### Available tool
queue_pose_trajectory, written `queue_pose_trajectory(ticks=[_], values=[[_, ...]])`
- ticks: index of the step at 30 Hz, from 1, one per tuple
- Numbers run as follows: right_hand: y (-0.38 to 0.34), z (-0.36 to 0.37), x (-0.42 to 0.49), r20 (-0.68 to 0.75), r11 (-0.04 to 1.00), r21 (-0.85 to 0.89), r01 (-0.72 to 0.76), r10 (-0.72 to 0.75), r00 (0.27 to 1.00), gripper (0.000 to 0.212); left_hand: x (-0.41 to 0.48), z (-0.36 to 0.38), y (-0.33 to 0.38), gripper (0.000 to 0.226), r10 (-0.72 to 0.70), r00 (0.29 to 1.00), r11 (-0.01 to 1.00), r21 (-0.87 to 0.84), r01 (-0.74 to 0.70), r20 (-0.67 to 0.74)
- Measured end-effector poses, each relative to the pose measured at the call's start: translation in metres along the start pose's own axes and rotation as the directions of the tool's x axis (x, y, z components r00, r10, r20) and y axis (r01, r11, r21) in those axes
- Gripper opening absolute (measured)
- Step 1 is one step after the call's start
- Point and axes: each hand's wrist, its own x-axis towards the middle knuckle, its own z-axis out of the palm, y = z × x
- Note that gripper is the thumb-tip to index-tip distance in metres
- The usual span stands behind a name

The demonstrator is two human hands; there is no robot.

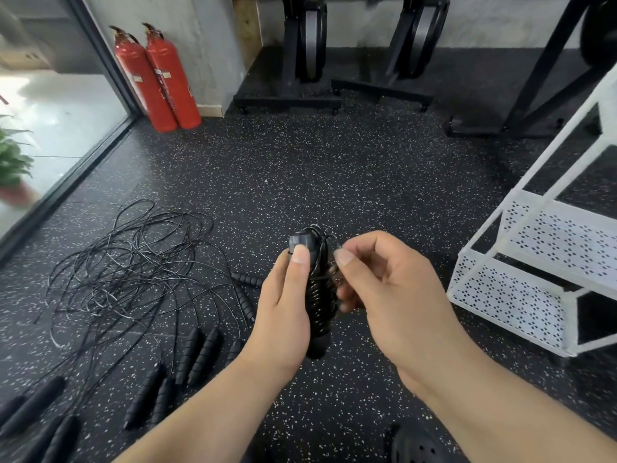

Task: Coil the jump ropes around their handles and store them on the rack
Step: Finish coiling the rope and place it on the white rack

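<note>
My left hand grips a pair of black jump rope handles held upright, thumb pressed near the top cap. Thin black rope is coiled tightly around the handles. Beside them, my right hand pinches the rope's loose end between thumb and forefinger at the upper part of the coil. A tangle of loose black ropes lies on the floor to the left, with several black handles along its near edge. The white perforated rack stands to the right.
Two red fire extinguishers stand by the wall at back left. Black exercise machines line the back wall. A glass door and a potted plant are at far left. A dark shoe shows at the bottom.
</note>
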Motion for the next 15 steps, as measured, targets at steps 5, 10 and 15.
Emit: queue_pose_trajectory(ticks=[5,10,15], values=[[0.0022,0.0004,0.0005,-0.049,0.995,-0.072,0.074,-0.078,0.996,0.006,0.0048,-0.0034,0.0035,0.042,-0.011,0.999,0.999,0.033,0.012,-0.031],[0.0004,0.0049,0.0014,-0.083,0.994,0.062,0.085,-0.080,0.993,0.007,0.0042,-0.0040,0.0033,0.036,0.010,1.000,0.997,0.074,-0.011,0.013],[0.0034,0.0081,0.0030,-0.094,0.989,0.142,0.039,-0.026,0.995,0.010,0.0036,-0.0050,0.0035,0.034,0.021,0.999,0.999,0.045,-0.023,0.042]])
